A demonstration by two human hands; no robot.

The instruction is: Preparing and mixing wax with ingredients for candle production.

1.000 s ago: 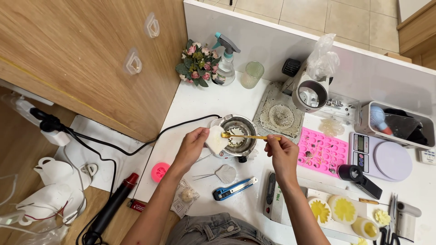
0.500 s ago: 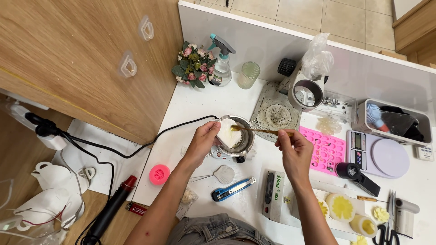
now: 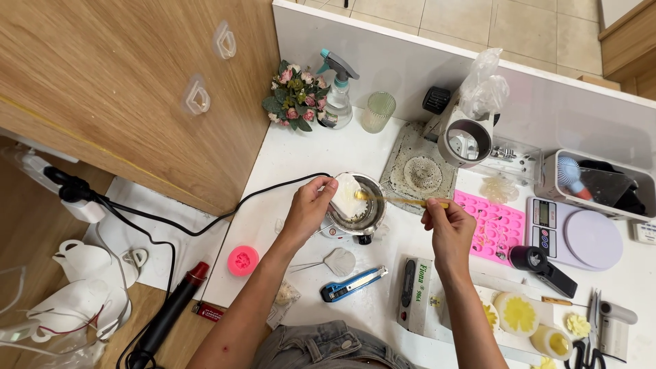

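My left hand holds a flat white leaf-shaped piece tilted over the small metal pot on its heater near the table's middle. My right hand grips the handle of a gold spoon, whose bowl rests against the white piece above the pot. Another white leaf shape on a thin wire lies on the white table just below the pot, beside a blue utility knife.
A black cable runs left from the pot. A pink silicone mould, a digital scale, a grey mat, a spray bottle, small flowers and a glass ring the pot. Yellow flower pieces lie at bottom right.
My left hand has lifted the white piece from beside the pot to over it. The spoon has followed, its bowl now against the piece. My right hand shifted slightly right.
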